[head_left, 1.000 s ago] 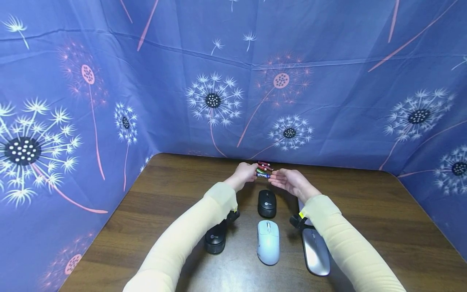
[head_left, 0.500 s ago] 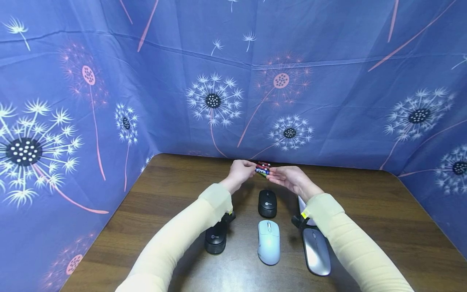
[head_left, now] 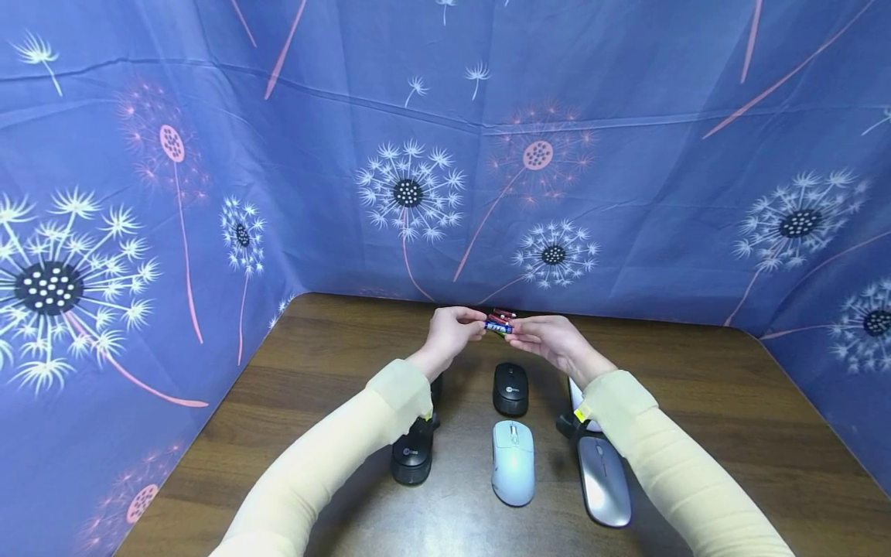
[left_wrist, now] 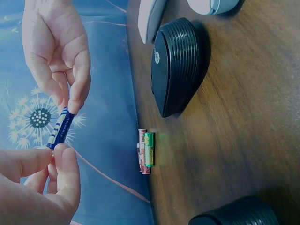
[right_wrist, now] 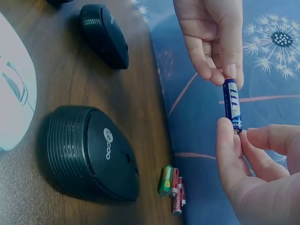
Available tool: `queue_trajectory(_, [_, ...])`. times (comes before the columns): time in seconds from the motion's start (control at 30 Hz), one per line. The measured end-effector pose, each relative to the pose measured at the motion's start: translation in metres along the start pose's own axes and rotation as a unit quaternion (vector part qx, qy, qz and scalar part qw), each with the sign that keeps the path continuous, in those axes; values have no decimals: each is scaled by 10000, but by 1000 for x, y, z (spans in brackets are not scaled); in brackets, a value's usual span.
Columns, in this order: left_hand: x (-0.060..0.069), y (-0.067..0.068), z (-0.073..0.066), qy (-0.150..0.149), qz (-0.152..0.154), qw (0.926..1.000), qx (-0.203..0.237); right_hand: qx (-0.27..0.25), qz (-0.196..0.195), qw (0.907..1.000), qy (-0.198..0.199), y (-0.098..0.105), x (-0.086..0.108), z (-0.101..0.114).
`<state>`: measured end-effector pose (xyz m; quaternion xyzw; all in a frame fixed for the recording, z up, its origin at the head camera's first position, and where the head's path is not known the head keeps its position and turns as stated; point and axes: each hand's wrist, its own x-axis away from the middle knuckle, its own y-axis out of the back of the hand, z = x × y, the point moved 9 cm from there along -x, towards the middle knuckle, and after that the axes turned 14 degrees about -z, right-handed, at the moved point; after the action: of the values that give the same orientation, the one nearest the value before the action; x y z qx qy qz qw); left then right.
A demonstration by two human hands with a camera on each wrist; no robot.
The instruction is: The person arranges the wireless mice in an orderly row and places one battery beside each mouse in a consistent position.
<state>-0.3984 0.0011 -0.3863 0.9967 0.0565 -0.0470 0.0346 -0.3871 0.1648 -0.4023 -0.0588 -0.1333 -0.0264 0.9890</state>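
A blue and white battery (head_left: 498,328) is held lengthwise between my two hands, above the back of the table. The fingertips of my left hand (head_left: 448,336) pinch one end of it. Those of my right hand (head_left: 553,340) pinch the other end, as the right wrist view also shows with the battery (right_wrist: 232,105) bridging both hands. Beneath, in the left wrist view, a green battery (left_wrist: 149,150) lies against red batteries (left_wrist: 142,152) on the wood. In the head view the blue battery and fingers partly cover this small group.
On the brown table (head_left: 334,371), a black mouse (head_left: 510,388) lies nearest the hands. In front are a pale blue mouse (head_left: 513,464), a silver mouse (head_left: 604,480) and another black mouse (head_left: 412,456). My sleeves hide parts of others. Blue dandelion-print cloth (head_left: 445,155) hangs behind.
The blue battery has come up from low beside the other batteries and shifted slightly left, with both hands on it. My left hand and forearm have moved left.
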Motion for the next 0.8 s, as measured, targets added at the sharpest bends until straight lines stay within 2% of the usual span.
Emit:
queue_trajectory(0.2, [6,7,-6,-72,43,9999,65,96,-1,10000,13,-5,4,3])
queue_trajectory(0.4, [12,13,-9,-180,242,9995,24,91,181,9998,48,-11,7,4])
queue_trajectory(0.6, [18,20,-11,-360,372,9983,-253,76,306,9995,95,-18,8,3])
queue_trajectory(0.8, [26,21,-12,-614,658,9945,-530,97,358,9992,122,-23,7,1])
